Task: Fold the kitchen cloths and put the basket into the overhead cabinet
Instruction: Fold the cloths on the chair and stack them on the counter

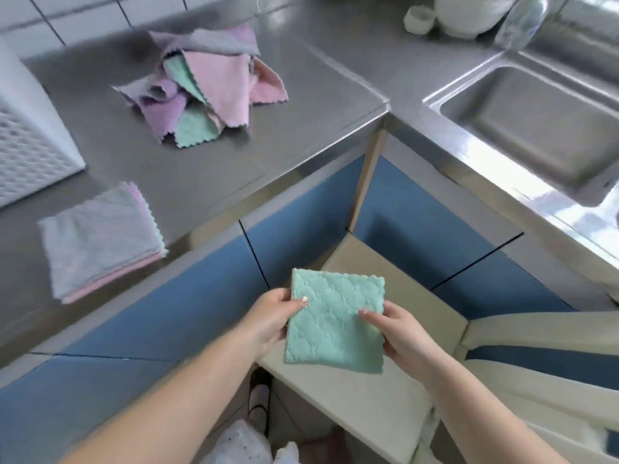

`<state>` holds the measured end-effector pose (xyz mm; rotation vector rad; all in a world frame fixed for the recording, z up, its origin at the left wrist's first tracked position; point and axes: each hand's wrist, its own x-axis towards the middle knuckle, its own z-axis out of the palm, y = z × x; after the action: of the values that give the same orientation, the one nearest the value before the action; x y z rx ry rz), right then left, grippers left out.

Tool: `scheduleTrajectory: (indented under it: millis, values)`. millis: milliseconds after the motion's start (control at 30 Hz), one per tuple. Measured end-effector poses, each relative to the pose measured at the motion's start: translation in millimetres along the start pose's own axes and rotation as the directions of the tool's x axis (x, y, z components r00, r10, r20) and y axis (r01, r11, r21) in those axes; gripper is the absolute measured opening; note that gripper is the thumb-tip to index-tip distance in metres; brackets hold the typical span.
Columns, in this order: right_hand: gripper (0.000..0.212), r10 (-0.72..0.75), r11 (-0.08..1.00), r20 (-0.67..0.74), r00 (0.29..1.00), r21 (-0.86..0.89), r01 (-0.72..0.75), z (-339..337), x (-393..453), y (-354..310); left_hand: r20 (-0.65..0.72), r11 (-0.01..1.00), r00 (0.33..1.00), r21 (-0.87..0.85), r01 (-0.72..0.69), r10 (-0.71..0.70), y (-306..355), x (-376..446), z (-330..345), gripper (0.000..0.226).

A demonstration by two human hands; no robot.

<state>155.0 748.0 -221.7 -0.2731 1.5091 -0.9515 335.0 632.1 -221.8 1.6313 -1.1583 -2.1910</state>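
Note:
A folded green cloth (333, 324) is held in the air below the counter edge, over the floor. My left hand (273, 318) grips its left edge, thumb on top. My right hand (397, 333) grips its right edge, thumb on top. A loose heap of pink, purple, green and grey cloths (204, 92) lies on the steel counter (301, 105) further back. A neat stack of folded cloths (100, 239), grey on top, sits near the counter's front left. The white perforated basket (30, 142) stands at the far left, partly cut off.
A steel sink (536, 128) is set into the counter at the right. White crockery (465, 15) and a clear bottle (522, 21) stand behind it. Blue cabinet fronts (187, 296) run below the counter. White tiles line the wall.

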Motion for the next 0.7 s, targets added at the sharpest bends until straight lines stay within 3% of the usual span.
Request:
scheduleTrajectory:
  millis: [133, 333, 533, 700]
  values:
    - [0.032, -0.045, 0.989, 0.194, 0.98, -0.127, 0.071, 23.7, -20.1, -41.0, -0.089, 0.99, 0.992, -0.099, -0.1, 0.091, 22.4, -46.8, -18.6, 0.014]
    - [0.027, -0.123, 0.949, 0.324, 0.938, -0.237, 0.206, 89.8, -30.6, -86.9, -0.262, 0.943, 0.949, -0.232, -0.237, 0.174, 34.4, -109.7, -72.8, 0.022]
    - [0.016, -0.213, 0.901, 0.366, 0.906, -0.286, 0.328, 192.3, -9.3, -126.6, -0.544, 0.869, 0.811, -0.273, -0.412, 0.214, 53.6, -132.9, -152.2, 0.027]
    - [0.026, -0.178, 0.899, 0.421, 0.89, -0.299, 0.321, 263.6, 14.5, -144.7, -0.678, 0.911, 0.699, -0.106, -0.399, 0.227, 66.4, -126.3, -221.0, 0.014]
